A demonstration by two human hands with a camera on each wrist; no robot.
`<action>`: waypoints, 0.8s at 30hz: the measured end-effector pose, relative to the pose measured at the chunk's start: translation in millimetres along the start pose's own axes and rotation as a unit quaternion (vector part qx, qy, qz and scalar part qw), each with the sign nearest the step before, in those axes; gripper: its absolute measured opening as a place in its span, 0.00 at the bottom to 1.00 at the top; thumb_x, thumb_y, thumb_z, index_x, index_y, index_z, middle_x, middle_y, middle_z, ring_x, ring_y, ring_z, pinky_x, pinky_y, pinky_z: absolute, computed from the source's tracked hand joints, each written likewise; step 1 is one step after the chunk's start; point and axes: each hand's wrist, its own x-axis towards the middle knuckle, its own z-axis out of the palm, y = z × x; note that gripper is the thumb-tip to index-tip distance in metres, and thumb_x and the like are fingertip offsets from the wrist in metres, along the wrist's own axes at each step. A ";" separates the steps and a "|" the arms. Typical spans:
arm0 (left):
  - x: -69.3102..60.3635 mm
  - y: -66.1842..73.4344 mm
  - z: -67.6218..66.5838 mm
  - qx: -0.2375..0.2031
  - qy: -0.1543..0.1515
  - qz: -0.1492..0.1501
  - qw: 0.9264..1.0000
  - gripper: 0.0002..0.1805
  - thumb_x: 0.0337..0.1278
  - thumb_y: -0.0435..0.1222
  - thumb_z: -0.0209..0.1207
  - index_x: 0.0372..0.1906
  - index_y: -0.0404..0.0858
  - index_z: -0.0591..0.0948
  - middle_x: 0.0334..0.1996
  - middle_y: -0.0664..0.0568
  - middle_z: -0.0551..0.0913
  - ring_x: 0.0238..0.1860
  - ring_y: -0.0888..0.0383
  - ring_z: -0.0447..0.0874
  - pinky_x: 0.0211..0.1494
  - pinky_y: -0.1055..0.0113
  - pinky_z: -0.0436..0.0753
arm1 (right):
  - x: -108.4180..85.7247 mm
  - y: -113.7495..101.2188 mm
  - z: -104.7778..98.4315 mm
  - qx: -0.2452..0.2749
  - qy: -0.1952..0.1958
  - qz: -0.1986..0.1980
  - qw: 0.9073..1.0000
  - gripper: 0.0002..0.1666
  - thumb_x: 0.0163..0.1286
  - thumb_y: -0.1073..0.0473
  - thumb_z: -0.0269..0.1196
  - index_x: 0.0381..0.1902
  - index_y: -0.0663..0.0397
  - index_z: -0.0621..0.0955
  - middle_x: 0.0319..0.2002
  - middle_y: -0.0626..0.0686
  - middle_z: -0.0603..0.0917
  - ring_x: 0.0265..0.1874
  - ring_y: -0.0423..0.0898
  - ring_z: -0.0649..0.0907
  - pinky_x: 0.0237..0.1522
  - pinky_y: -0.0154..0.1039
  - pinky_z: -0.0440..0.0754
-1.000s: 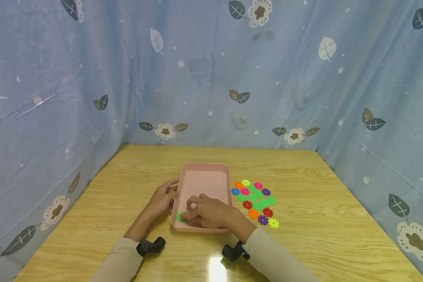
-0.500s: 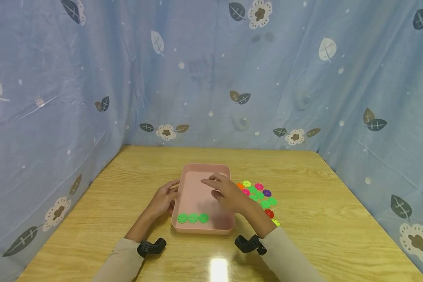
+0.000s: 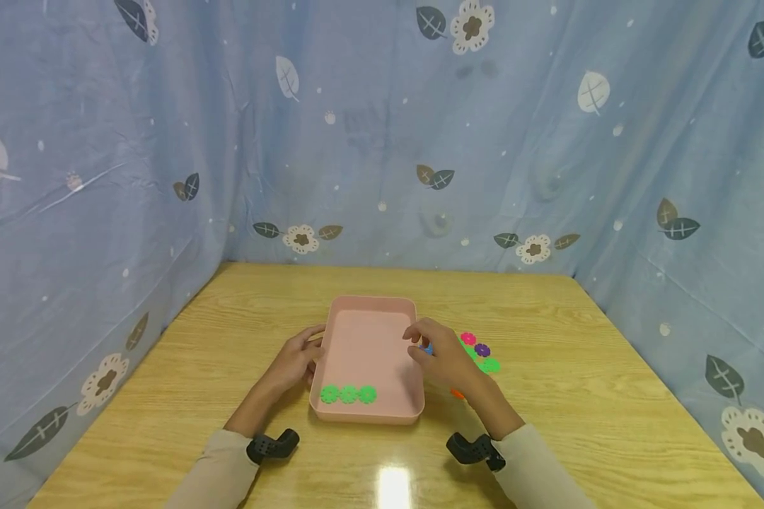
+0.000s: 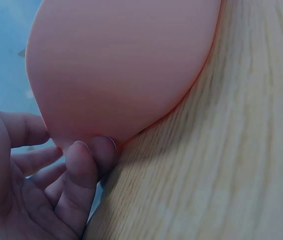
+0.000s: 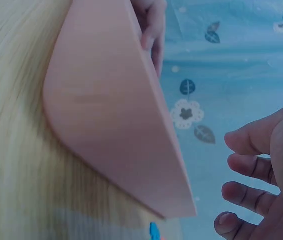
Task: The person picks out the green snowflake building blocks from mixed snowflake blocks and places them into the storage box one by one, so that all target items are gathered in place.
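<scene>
"What's the left hand doing?"
"Its fingers hold the pink tray by its left wall; three green pieces lie in a row inside."
"The right hand?"
"Fingers curved, apart, holding nothing, near a blue piece on the worktop."

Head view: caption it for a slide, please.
Left hand touches a pink tray with three green flower-shaped discs lined up inside; right hand hovers at its right side.
</scene>
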 end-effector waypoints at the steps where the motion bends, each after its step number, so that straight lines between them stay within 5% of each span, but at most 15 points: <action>1: -0.2 -0.1 0.0 0.001 -0.001 0.001 1.000 0.32 0.73 0.29 0.48 0.78 0.33 0.58 0.71 0.31 0.68 0.18 0.58 0.78 0.21 0.69 0.80 | -2.0 1.9 -0.8 0.003 0.005 0.003 1.000 0.10 0.71 0.67 0.62 0.49 0.60 0.82 0.42 0.55 0.82 0.36 0.48 0.75 0.38 0.42 0.79; 13: -2.3 3.7 0.4 0.003 0.010 -0.010 1.000 0.32 0.74 0.30 0.49 0.78 0.34 0.58 0.70 0.32 0.70 0.19 0.58 0.79 0.22 0.69 0.81 | -15.9 27.3 -10.6 -0.010 0.081 0.055 0.995 0.12 0.68 0.69 0.65 0.49 0.59 0.83 0.39 0.49 0.81 0.35 0.46 0.74 0.33 0.37 0.76; 24: -2.9 3.5 3.3 0.016 0.031 -0.009 0.999 0.32 0.69 0.29 0.50 0.77 0.35 0.61 0.69 0.33 0.73 0.20 0.55 0.80 0.25 0.67 0.83 | -19.6 42.9 -5.7 -0.100 0.060 0.135 0.984 0.10 0.68 0.62 0.68 0.46 0.57 0.85 0.42 0.51 0.84 0.44 0.51 0.78 0.43 0.47 0.82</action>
